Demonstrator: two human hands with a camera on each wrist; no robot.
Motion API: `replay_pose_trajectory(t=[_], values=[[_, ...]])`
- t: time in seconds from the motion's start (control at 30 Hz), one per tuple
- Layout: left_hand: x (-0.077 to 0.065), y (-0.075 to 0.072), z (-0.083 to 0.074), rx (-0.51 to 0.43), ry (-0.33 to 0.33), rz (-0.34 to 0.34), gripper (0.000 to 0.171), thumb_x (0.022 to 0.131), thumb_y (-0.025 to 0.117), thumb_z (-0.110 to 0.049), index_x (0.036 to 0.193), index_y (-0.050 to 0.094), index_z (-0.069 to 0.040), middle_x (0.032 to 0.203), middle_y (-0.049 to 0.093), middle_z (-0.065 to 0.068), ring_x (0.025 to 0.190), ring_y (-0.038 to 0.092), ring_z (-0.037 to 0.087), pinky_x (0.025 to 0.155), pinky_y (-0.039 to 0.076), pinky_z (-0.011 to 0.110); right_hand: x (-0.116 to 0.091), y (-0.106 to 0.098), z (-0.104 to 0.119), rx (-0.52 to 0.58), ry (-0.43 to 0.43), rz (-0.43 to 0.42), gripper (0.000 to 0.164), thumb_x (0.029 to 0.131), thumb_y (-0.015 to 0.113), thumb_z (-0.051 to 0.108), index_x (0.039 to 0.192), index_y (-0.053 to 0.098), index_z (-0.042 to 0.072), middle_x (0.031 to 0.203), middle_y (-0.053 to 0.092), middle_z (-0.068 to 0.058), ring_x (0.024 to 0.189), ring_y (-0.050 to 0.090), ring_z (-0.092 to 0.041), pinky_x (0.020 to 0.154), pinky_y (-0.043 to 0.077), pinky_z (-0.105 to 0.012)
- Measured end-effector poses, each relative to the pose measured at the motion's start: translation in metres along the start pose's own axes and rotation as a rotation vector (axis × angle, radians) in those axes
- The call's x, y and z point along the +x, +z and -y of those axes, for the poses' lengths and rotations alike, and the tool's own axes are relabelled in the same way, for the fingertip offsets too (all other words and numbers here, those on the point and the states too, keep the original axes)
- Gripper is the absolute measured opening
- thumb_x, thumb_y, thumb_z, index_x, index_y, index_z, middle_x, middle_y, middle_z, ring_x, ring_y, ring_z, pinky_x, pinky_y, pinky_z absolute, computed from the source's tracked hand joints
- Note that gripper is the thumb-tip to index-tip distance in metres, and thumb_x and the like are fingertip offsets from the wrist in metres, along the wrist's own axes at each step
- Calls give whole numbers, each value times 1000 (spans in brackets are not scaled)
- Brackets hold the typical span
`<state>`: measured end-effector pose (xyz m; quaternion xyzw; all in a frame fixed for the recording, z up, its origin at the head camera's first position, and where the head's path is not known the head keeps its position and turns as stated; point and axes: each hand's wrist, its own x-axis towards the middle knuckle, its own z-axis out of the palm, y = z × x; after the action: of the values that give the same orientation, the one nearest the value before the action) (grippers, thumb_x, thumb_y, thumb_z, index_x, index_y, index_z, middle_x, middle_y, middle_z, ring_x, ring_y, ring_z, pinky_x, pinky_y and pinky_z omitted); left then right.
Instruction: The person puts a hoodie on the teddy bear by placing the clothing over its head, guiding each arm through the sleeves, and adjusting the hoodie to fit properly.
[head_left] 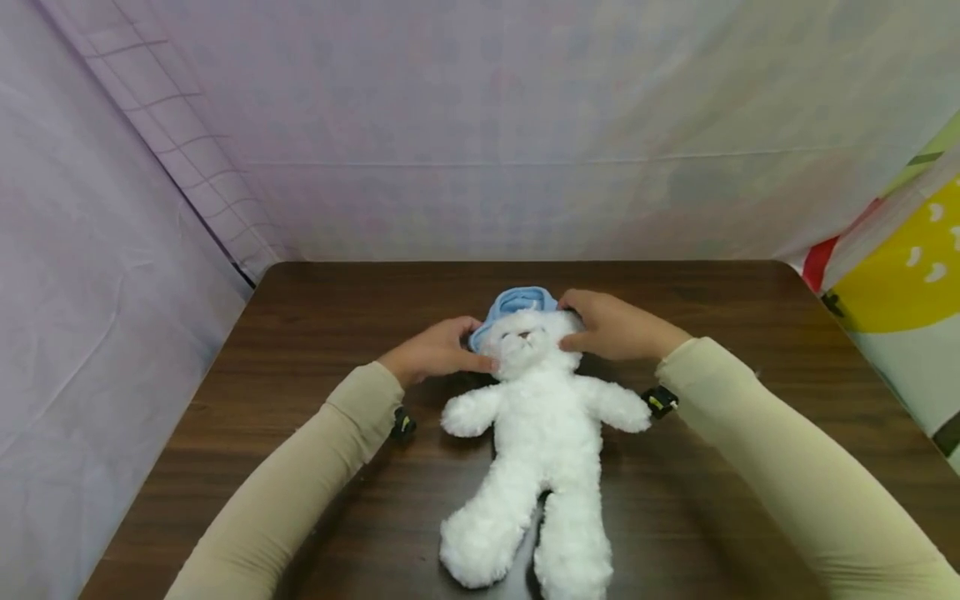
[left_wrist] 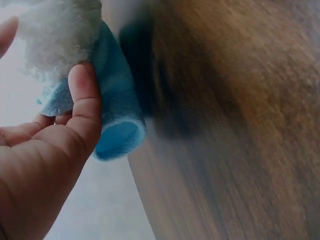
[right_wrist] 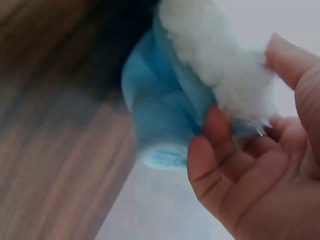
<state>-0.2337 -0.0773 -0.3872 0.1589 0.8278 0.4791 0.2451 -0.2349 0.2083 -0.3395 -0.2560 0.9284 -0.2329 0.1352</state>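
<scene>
A white plush bear [head_left: 547, 417] lies face up on the dark wooden table, its head toward the far edge. Light blue doll clothing [head_left: 517, 298] is bunched behind and around the top of its head. A tube-like open end of the cloth [left_wrist: 117, 135] sticks out in the left wrist view. At the left side of the head, my left hand [head_left: 442, 350] grips the cloth edge, thumb by the bear's cheek. My right hand [head_left: 618, 325] does likewise on the other side, its fingers [right_wrist: 202, 165] curled at the blue cloth and the thumb near the white fur.
The dark brown table [head_left: 337, 308] reaches back to a pale hanging curtain [head_left: 480, 125]. Another white sheet [head_left: 90, 292] hangs on the left. To the right is cloth with a yellow print [head_left: 900, 283]. Small black devices [head_left: 660, 402] are worn at both wrists.
</scene>
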Motion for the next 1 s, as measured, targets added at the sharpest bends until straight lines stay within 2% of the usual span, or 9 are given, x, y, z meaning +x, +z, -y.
replay_pose_trajectory(t=[0.17,0.33,0.5,0.63,0.8,0.93,1.0], values=[[1,6,3,77,13,-35,57,85,81,-29,130,54,-9,120,58,6,105,58,21,87,49,39,-1,14,5,13,70,-40,45,97,67,23,131,47,3,114,63,-12,91,62,-21,76,49,-41],[1,11,6,94,26,-95,45,86,80,-30,121,58,-12,112,61,4,99,60,21,82,50,40,-2,25,8,-27,83,-129,42,96,68,21,129,48,3,102,67,-10,81,62,-19,72,48,-39],[1,15,7,154,70,-161,33,88,77,-30,113,61,-15,93,60,1,84,57,18,72,47,37,-4,29,14,-111,42,-205,35,95,69,20,120,50,4,77,62,-3,60,54,-17,59,43,-36],[3,20,6,212,141,-239,21,89,75,-27,92,59,-13,73,46,1,67,45,15,64,39,33,-2,33,15,-234,-8,-317,31,93,72,18,112,51,5,69,58,-1,58,53,-18,62,42,-40],[5,26,7,247,225,-317,36,91,71,-22,68,44,-13,60,33,-1,54,32,12,57,33,28,0,44,13,-340,-33,-408,15,94,70,14,94,56,9,67,54,-2,62,50,-21,66,37,-42],[5,30,6,302,282,-359,44,92,68,-19,62,36,-15,56,26,-3,51,26,11,54,30,26,-1,49,10,-368,-34,-433,14,93,71,13,86,59,12,67,54,-2,64,47,-22,66,35,-41],[4,31,5,310,275,-347,44,93,68,-21,63,36,-15,57,26,-3,51,27,10,54,30,26,-2,49,6,-341,-39,-428,10,93,70,13,88,63,11,69,55,-2,65,47,-23,65,35,-41]])
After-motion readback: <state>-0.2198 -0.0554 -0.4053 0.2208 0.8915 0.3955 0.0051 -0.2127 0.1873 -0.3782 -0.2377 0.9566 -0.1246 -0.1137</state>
